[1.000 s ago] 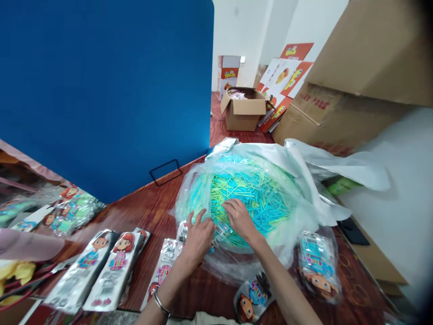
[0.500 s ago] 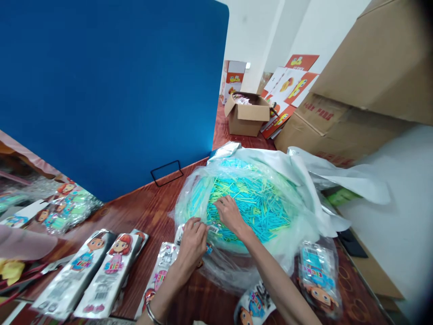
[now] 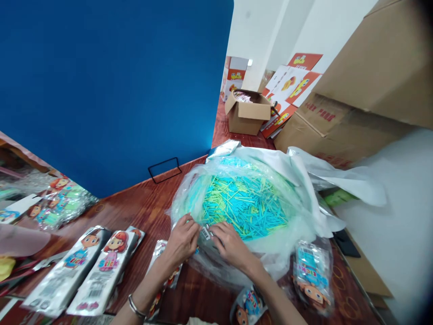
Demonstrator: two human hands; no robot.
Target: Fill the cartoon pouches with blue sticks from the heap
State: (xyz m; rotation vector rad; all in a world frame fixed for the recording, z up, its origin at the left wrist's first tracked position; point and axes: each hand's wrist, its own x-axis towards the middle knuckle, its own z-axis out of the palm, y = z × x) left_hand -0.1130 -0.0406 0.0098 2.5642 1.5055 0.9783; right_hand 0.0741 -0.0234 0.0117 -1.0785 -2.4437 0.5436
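Observation:
My left hand [image 3: 184, 238] is closed in a pinch on a printed silver pouch [image 3: 205, 233], which shows a barcode between my hands. My right hand [image 3: 230, 243] has its fingers bent onto the same pouch's upper end, from the right. Much of the pouch is hidden behind my fingers. Just beyond, a large clear plastic bag [image 3: 189, 192] lies wide open, filled with a heap of thin blue and yellow-green sticks [image 3: 243, 198]. Both hands are at the bag's near rim.
Filled "Stick" pouches [image 3: 98, 275] lie at the left, beside red-handled scissors [image 3: 20, 275]. Another pouch [image 3: 313, 277] lies right of the bag. A blue panel [image 3: 111, 90] stands behind the table [image 3: 142, 203]. Cardboard boxes [image 3: 248, 115] stand at the back and right.
My right hand has drawn back from the sticks toward me and now meets the pouch. My left hand has shifted slightly left, still at the pouch.

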